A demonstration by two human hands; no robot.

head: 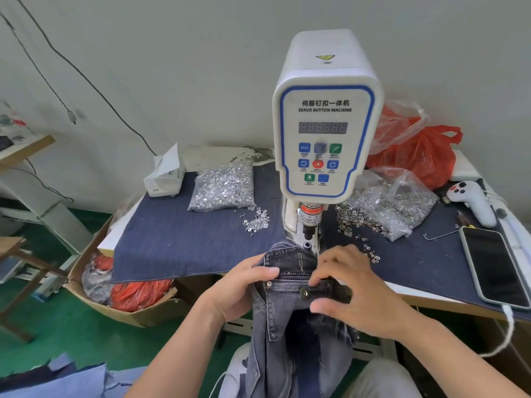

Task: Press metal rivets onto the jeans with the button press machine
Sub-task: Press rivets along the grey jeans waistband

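Observation:
Grey-blue jeans (290,334) hang from the table's front edge, their waistband lying just in front of the white servo button machine (324,133). My left hand (244,285) grips the waistband's left side, thumb on top. From the right, my right hand (350,285) pinches the waistband, fingers beside a dark metal button (303,292). A small rivet (269,283) shows near the pocket corner. The press head (309,225) stands just behind the fabric.
A bag of silver rivet pins (224,188) lies left of the machine, a bag of ring caps (390,199) on the right, with loose pieces around both. A phone (494,265) and white controller (471,199) sit far right. A cardboard box (120,285) stands below left.

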